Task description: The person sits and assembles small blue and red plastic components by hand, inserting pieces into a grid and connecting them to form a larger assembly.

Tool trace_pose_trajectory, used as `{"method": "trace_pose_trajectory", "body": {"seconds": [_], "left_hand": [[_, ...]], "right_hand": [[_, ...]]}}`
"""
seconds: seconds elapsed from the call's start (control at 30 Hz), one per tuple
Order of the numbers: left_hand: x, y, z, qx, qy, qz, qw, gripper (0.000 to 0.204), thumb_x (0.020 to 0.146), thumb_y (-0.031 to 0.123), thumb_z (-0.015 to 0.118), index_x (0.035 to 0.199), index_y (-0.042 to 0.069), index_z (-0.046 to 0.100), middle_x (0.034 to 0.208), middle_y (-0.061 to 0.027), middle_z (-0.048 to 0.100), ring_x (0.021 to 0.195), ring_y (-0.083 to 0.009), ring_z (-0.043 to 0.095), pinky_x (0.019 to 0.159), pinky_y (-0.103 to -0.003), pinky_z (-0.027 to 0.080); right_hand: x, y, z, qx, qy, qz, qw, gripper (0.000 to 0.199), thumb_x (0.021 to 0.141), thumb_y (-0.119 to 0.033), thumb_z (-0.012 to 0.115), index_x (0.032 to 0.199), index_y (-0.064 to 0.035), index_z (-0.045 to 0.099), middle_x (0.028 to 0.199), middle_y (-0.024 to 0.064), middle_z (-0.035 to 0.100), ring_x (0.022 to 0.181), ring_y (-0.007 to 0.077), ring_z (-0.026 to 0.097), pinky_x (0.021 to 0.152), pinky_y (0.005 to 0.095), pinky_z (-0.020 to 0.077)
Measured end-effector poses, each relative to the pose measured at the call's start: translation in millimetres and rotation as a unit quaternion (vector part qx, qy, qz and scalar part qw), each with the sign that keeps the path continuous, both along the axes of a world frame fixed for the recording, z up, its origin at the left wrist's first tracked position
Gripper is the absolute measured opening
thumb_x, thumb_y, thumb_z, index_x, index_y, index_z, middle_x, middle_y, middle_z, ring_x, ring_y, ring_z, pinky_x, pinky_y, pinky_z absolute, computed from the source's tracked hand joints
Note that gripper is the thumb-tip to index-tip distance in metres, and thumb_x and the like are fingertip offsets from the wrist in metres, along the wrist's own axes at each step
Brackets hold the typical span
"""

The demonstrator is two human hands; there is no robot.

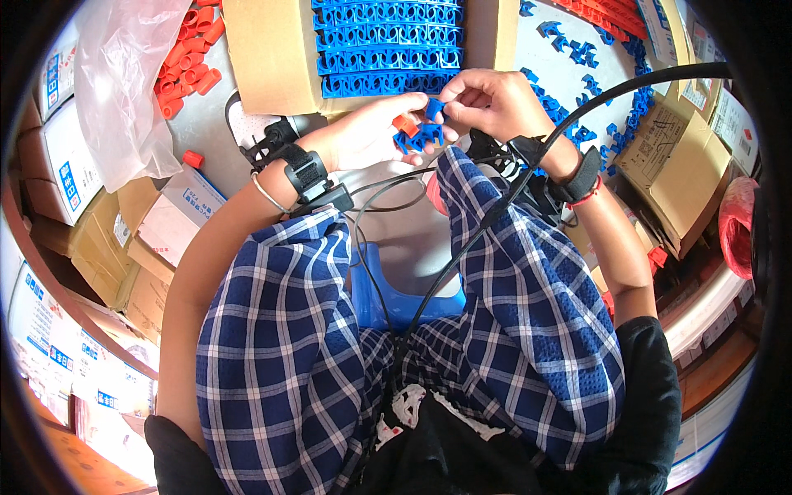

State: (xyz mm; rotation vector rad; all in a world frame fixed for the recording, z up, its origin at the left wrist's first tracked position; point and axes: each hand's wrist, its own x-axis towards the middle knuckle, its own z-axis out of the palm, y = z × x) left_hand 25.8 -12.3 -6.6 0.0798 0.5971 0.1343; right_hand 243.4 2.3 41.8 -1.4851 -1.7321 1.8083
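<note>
My left hand (367,134) is cupped palm up, holding several small blue plastic clips (427,136) and a short red-orange piece (406,125) at its fingers. My right hand (495,103) is closed in a pinch, its fingertips at another blue clip (435,108) beside my left thumb. Just beyond both hands stands an open cardboard box (276,58), in which blue clips (392,59) are packed in neat rows with their round openings showing.
Red tube fittings (190,62) lie heaped at the far left beside a clear plastic bag (124,91). Loose blue clips (582,54) are scattered at the far right. Cartons (676,157) stand on both sides. A black cable (516,194) crosses before my right forearm. A blue stool (396,301) shows between my legs.
</note>
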Motion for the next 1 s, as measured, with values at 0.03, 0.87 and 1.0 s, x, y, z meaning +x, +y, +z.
{"method": "trace_pose_trajectory", "body": {"seconds": [0.03,0.87,1.0], "left_hand": [[0.2,-0.5,0.4,0.009,0.007,0.0,1.0,0.035,0.102,0.038,0.038,0.106,0.007,0.055,0.115,-0.0186,0.062,0.08,-0.0175,0.057,0.062,-0.028,0.046],[2.6,2.4,5.4,0.007,-0.002,0.006,1.0,0.029,0.1,0.033,0.041,0.1,0.007,0.055,0.113,-0.0179,0.063,0.077,-0.0171,0.058,0.057,-0.026,0.041],[2.8,2.9,4.5,0.017,-0.013,0.006,1.0,0.029,0.1,0.034,0.041,0.099,0.008,0.054,0.112,-0.0173,0.063,0.077,-0.0173,0.058,0.057,-0.026,0.041]], "right_hand": [[-0.4,0.6,0.8,0.045,-0.039,0.017,0.998,0.011,0.085,-0.008,0.068,0.092,0.001,0.066,0.083,0.0056,0.069,0.074,0.01,0.067,0.069,0.0235,0.0552],[-6.2,48.0,-10.7,0.482,-0.299,0.177,0.804,0.013,0.071,-0.018,0.067,0.068,-0.009,0.058,0.07,0.0029,0.056,0.082,0.0204,0.052,0.077,0.0345,0.042],[-8.2,45.3,-28.2,0.51,-0.342,0.211,0.761,0.007,0.073,-0.017,0.064,0.072,-0.0098,0.062,0.077,0.0017,0.06,0.086,0.0196,0.054,0.078,0.0325,0.0436]]}}
